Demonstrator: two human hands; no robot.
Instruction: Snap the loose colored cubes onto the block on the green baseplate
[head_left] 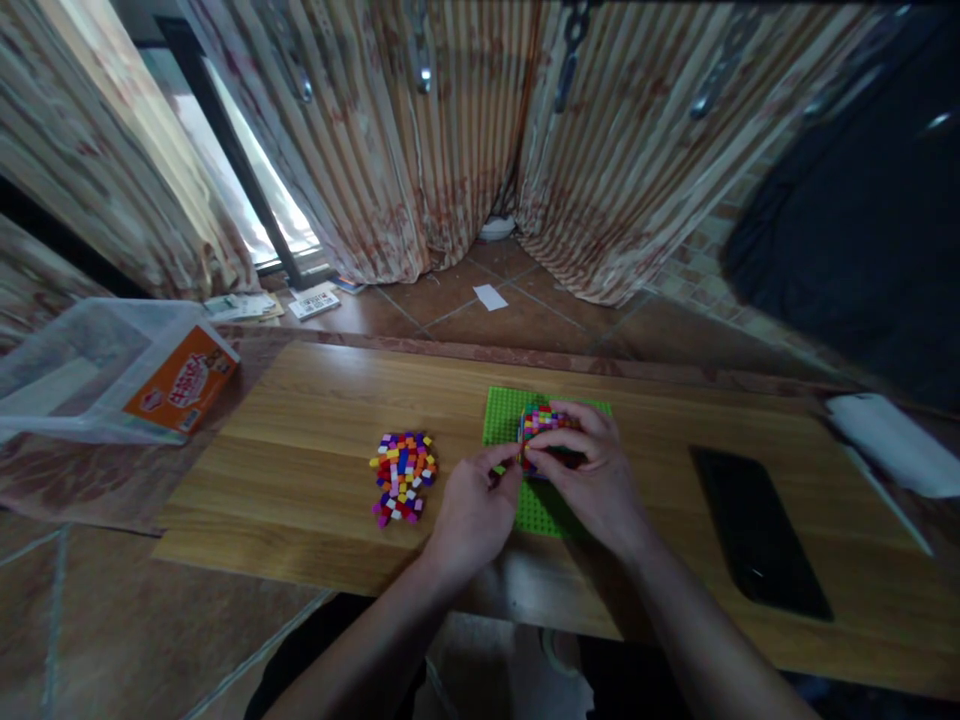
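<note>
A block built of small multicoloured toy bricks (541, 418) is on a green studded baseplate (544, 512). My right hand (596, 470) is closed around the block's right and near sides, with its fingers over the top and front. At the block's left side, my left hand (480, 505) has its thumb and forefinger pinched together. Whatever may be between those fingertips is too small to make out. To the left on the wooden table lies a loose pile of small bricks (403, 475) in red, yellow, white, purple, orange and pink.
A black phone-like slab (759, 530) lies on the table (300, 450) to the right. Past it is a white item (892, 440) by the table's right end. A clear plastic bin (97, 400) with an orange label stands at the left. Curtains (465, 150) hang behind.
</note>
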